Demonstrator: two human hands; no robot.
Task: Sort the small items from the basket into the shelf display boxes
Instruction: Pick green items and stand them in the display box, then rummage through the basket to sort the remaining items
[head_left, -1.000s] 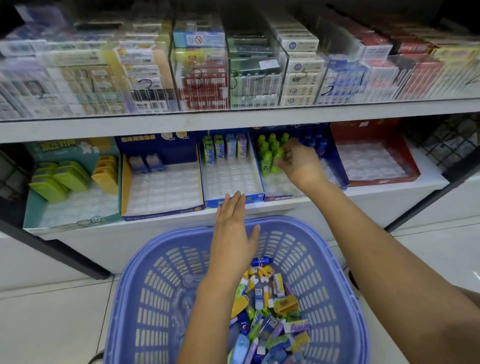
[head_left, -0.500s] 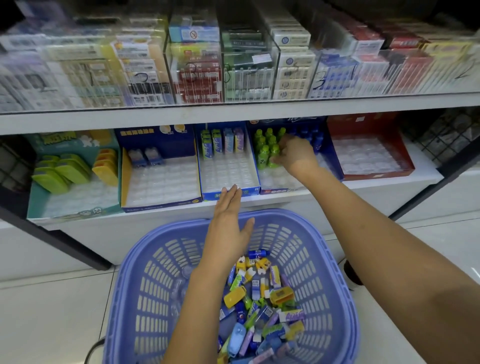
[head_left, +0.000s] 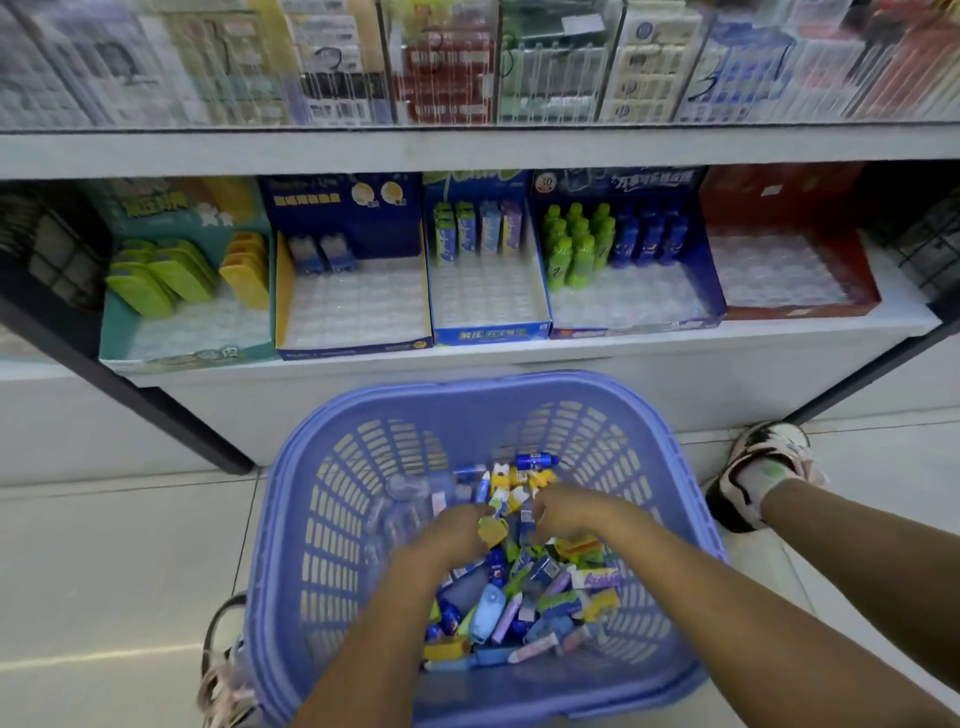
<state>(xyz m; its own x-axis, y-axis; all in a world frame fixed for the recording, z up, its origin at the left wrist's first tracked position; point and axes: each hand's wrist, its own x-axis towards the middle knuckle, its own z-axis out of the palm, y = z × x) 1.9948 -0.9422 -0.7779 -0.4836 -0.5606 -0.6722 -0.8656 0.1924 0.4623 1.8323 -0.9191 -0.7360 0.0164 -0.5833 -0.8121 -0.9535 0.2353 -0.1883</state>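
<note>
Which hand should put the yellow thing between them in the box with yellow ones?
Probably the left hand: it touches the yellow item, and the teal box holding yellow ones sits at the left end of the shelf.

Light is bright and even, with soft shadow under the upper shelf (head_left: 467, 150). The left hand (head_left: 449, 538) and right hand (head_left: 571, 512) are motion-blurred. Far packs (head_left: 441, 67) look smeared, and lines bow at the sides.

Basket (head_left: 322, 493) on floor (head_left: 104, 571). Small items (head_left: 524, 608) piled inside basket. Left hand (head_left: 452, 535) and right hand (head_left: 571, 512) inside basket, over pile, close together. Shelf (head_left: 519, 358) behind basket; five display boxes (head_left: 491, 335) in row on it, side by side. Shoe (head_left: 753, 467) right of basket; second shoe (head_left: 223, 675) at basket's near-left corner.
</note>
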